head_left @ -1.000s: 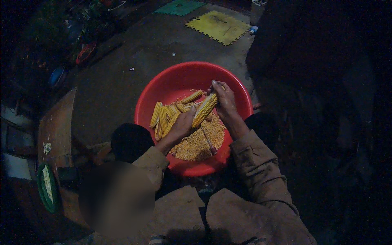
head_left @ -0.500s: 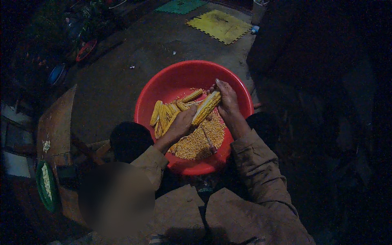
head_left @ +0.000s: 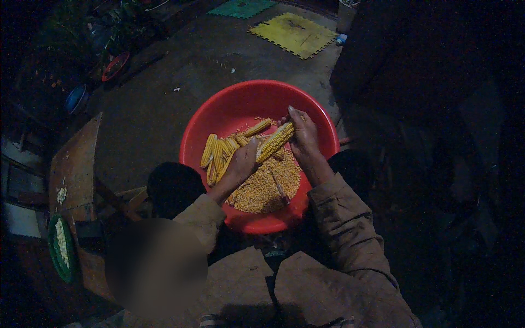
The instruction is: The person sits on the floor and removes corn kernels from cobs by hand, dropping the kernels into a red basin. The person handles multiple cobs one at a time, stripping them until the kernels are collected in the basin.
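Both my hands grip one yellow corn cob (head_left: 275,143) above a big red basin (head_left: 219,109). My left hand (head_left: 242,162) is closed round its near end, and my right hand (head_left: 304,133) closes on the far end with the thumb raised. A pale strip without kernels shows along the cob's side. Loose kernels (head_left: 257,191) are heaped in the basin beneath. On the heap lies a thin tool with a reddish-brown handle (head_left: 285,200). Several whole cobs (head_left: 214,152) rest at the basin's left, and another cob (head_left: 257,128) lies toward the back.
My knees flank the basin. At left stands a wooden table (head_left: 74,164), with a green tray (head_left: 61,249) of pale pieces by it. A blue basin (head_left: 76,99) and a red one (head_left: 115,66) sit far left. Yellow (head_left: 293,34) and green mats (head_left: 240,7) lie on the floor beyond.
The cob has turned a little in my hands, so less of its bare strip shows. My left thumb and fingers have shifted slightly back along it.
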Tool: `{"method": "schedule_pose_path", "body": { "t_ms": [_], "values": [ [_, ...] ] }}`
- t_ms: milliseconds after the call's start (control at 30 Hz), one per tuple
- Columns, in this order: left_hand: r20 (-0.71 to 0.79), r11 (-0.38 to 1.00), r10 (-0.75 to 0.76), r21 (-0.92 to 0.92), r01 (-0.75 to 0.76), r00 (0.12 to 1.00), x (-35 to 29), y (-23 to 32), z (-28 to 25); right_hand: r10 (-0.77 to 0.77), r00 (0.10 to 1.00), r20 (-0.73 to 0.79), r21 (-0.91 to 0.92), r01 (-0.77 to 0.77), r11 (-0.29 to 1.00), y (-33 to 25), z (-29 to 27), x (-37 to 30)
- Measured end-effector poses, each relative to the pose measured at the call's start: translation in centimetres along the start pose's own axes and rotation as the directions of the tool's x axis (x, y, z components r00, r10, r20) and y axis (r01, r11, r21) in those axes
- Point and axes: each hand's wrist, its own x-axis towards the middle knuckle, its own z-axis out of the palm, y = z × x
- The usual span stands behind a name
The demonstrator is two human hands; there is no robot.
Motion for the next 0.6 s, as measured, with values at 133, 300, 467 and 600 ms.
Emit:
{"method": "schedule_pose_path", "body": {
  "t_ms": [133, 300, 467, 600],
  "values": [
    [0.131, 0.932, -0.288, -0.189, 0.309, 0.949, -0.7, 1.6, 0.1, -0.026, 0.999, 0.028, -0.008, 0.026, 1.0, -0.2, -0.1, 0.0],
    [0.091, 0.989, -0.108, -0.088, 0.116, 0.99, -0.8, 1.7, 0.7, -0.035, 0.999, 0.011, -0.052, 0.035, 0.998, -0.4, 0.3, -0.2],
    [0.028, 0.996, 0.025, -0.081, -0.023, 0.999, 0.0, -0.3, 1.7, -0.006, 0.999, 0.031, -0.169, 0.012, 0.986, 0.2, 0.9, -0.9],
    [0.036, 0.986, -0.059, -0.157, 0.064, 0.998, 0.0, 0.2, 1.3, -0.072, 0.996, 0.055, -0.267, 0.084, 0.96, 0.6, 0.7, -0.8]
  ]
}}
